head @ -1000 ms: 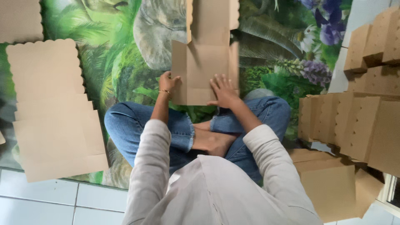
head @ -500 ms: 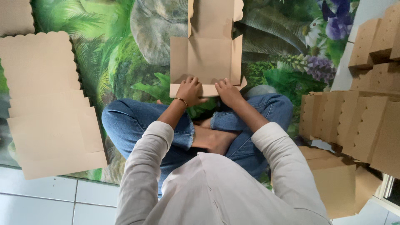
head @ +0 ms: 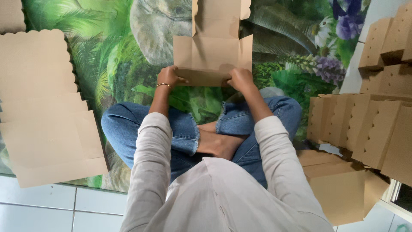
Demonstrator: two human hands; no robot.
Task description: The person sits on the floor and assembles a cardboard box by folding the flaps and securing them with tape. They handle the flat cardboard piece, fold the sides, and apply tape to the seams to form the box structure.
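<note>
On the leafy green printed mat (head: 128, 64), a person sits cross-legged in blue jeans and a pale long-sleeved top, both hands out in front on a flat brown cardboard box blank (head: 212, 47). That blank lies just beyond the knees, and its near flap is raised off the mat between the two hands. The left hand (head: 168, 76), a thin bangle at its wrist, pinches the flap's left end, thumb on the inner face; the other fingers are curled behind the card, so I cannot tell how they lie. The right hand (head: 241, 79) pinches the flap's right end the same way, knuckles bunched together. Beyond the fingertips the rest of the blank stretches away, its far panel scalloped at the edge.

Well off to the left of the left hand's fingers lies a stack of flat blanks (head: 43, 111), fanned out, reaching the white tiles (head: 51, 206). To the right of the right hand's fingers, well apart, folded boxes (head: 369, 124) stand in rows, with more folded boxes lying nearer the person's right elbow.
</note>
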